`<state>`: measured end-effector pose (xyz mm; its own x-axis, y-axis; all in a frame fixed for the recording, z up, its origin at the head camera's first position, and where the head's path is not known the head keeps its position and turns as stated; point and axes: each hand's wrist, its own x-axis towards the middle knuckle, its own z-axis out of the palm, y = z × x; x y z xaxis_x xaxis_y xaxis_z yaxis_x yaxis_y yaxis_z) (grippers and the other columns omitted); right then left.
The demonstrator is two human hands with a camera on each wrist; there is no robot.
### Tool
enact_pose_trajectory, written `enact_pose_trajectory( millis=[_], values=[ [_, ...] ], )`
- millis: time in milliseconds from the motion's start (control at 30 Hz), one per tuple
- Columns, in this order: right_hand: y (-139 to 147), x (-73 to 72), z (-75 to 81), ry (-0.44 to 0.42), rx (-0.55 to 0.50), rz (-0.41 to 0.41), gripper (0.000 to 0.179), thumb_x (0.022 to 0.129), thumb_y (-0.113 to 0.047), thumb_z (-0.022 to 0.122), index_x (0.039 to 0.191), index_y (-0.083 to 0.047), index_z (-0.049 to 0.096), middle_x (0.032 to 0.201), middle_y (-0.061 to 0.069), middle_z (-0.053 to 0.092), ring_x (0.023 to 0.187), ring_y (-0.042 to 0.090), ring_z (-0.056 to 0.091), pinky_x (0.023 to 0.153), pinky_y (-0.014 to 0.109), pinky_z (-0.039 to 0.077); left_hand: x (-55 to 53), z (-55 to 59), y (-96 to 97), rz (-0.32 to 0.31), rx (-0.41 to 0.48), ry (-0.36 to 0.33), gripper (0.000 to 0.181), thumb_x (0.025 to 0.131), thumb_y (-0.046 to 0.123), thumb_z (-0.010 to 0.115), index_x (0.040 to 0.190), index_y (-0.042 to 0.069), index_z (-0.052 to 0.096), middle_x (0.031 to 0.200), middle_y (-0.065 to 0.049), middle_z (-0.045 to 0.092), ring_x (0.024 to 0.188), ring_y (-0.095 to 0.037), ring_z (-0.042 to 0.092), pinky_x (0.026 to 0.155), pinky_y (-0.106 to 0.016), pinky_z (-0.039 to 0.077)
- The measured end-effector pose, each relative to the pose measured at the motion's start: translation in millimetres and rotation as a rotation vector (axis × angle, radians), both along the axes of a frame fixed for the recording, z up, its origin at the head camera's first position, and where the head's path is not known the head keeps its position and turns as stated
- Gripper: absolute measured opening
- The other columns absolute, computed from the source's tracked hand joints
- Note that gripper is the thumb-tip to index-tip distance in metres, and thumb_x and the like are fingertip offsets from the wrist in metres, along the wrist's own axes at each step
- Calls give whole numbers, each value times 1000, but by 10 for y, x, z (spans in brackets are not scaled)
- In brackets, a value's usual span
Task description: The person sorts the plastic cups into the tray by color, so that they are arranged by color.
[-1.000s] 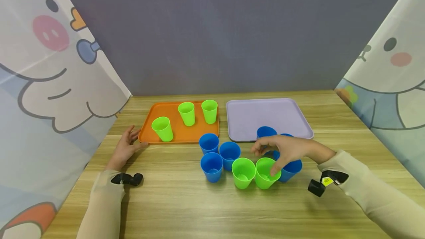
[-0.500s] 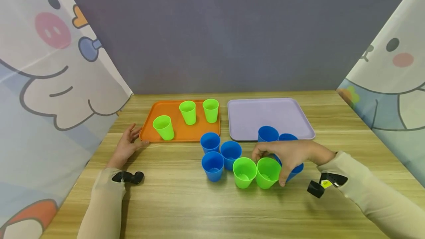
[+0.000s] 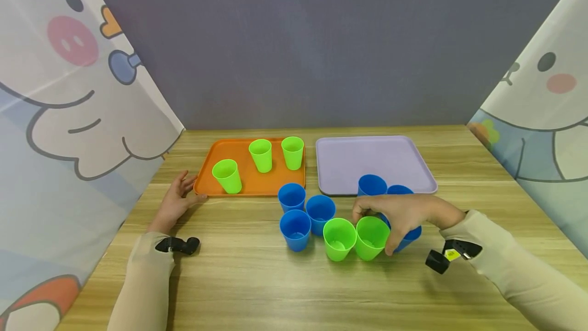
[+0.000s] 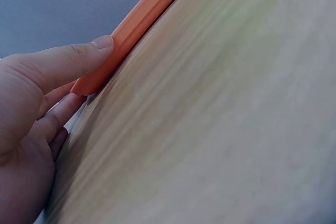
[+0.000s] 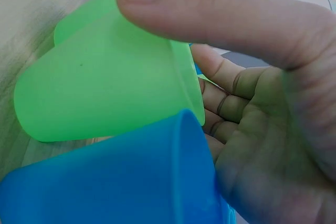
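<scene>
My left hand (image 3: 174, 203) lies at the near left corner of the orange tray (image 3: 250, 188). Its thumb touches the tray's rim in the left wrist view, with the relaxed fingers on the corner's other side. My right hand (image 3: 406, 213) grips an upright green cup (image 3: 369, 241), thumb on the near right side and fingers at the far rim. Left of it stands another green cup (image 3: 337, 246). A blue cup (image 5: 105, 182) sits under the right palm, partly hidden. More blue cups (image 3: 372, 184) are behind the hand.
Three green cups (image 3: 261, 157) stand on the orange tray. A lilac tray (image 3: 372, 160) lies beside it on the wooden table (image 3: 257, 290). Blue cups (image 3: 295, 231) cluster left of the two front green cups. A grey panel (image 3: 294, 55) rises behind.
My right hand has lowered around the green cup, its thumb passing from above the opening to the cup's outer side. The left hand stays at the tray corner.
</scene>
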<state>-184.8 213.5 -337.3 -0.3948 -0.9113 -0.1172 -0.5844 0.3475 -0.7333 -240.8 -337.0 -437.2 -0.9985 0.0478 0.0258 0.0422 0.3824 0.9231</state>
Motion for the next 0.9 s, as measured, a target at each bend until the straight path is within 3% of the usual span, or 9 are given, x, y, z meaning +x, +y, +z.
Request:
enact_pose_trajectory(
  millis=[267, 600, 900],
  values=[
    [13, 11, 51, -15, 2, -13, 62, 67, -9, 90, 118, -11, 55, 119, 3, 58, 110, 16, 56, 98, 35, 48, -2, 7, 1, -9, -15, -3, 105, 90, 2, 72, 157, 1, -7, 159, -29, 19, 144, -47, 22, 116, -58, 19],
    [25, -29, 231, 32, -3, 7, 55, 69, -12, 88, 116, -16, 59, 115, -5, 56, 105, 16, 56, 95, 37, 50, -15, -8, -26, -10, -4, -12, 103, 90, -2, 71, 157, -1, -7, 158, -30, 19, 144, -48, 21, 116, -59, 19],
    [18, -85, 425, 114, -91, 54, 55, 70, -10, 88, 118, -15, 61, 113, -4, 58, 102, 16, 56, 89, 35, 52, 119, 235, 118, -14, 15, -20, 102, 88, -4, 71, 155, -5, -7, 157, -34, 19, 143, -51, 20, 116, -61, 18]
  ],
)
